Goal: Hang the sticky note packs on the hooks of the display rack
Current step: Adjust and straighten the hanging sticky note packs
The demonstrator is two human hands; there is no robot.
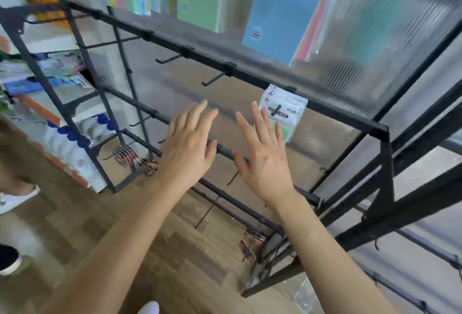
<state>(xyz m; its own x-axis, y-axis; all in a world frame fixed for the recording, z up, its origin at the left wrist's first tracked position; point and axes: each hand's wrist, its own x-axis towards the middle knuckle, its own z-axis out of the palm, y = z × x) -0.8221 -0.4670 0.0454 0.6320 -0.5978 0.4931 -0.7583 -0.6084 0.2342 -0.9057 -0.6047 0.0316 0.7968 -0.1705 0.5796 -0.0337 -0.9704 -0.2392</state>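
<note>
At the black display rack, both hands are up with their backs to the camera. Left hand: fingers straight and spread wide, holding nothing, in front of a lower crossbar. Right hand: the same, fingers straight and fanned, nothing held. Its fingertips overlap the lower left part of the sticky note pack in view; cannot tell if they touch it. The pack hangs on a hook near the right end of the upper bar, with the hook tip poking through its white header and pastel notes below. Two bare hooks stick out of the same bar to its left. Bigger packs of coloured paper hang on the row above, blurred. A ribbed clear panel backs the rack. Small dark packs hang low on the left, and another bunch hangs at lower right. Wood-look floor below, white shoe at the left edge.
</note>
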